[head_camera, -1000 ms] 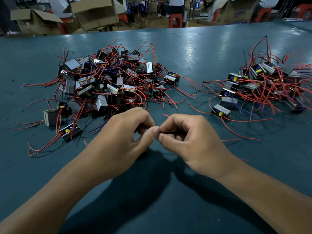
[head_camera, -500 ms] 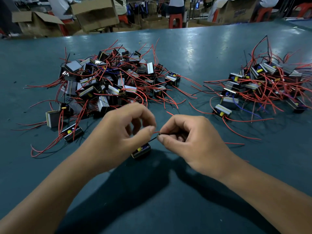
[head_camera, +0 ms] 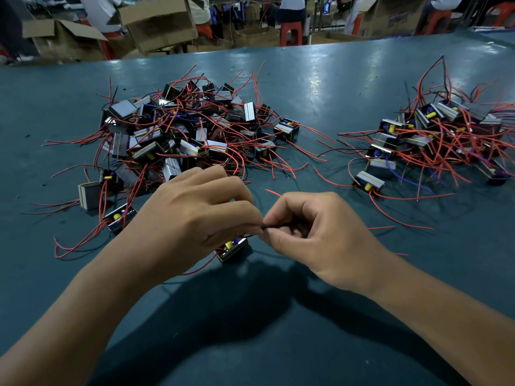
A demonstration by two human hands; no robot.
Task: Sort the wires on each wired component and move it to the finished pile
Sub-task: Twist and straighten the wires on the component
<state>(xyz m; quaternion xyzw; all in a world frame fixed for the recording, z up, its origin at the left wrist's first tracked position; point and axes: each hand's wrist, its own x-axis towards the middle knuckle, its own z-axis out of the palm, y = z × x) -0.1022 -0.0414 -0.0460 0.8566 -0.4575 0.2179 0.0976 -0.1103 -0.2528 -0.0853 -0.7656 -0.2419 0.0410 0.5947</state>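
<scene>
Head view: left hand [head_camera: 195, 218] and right hand [head_camera: 315, 235], fingertips meeting, both pinching one dark wire [head_camera: 274, 226]. Wired component [head_camera: 232, 247] on the table [head_camera: 306, 87], just under the left hand's fingers. Large tangled pile [head_camera: 189, 129] beyond the left hand; smaller pile [head_camera: 434, 135] beyond the right.

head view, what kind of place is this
Most likely a factory or assembly workshop doing hand work. A long green table holds two piles of wired components, a big one and a smaller one. Behind it stand open cardboard boxes, red stools and other people.
</scene>
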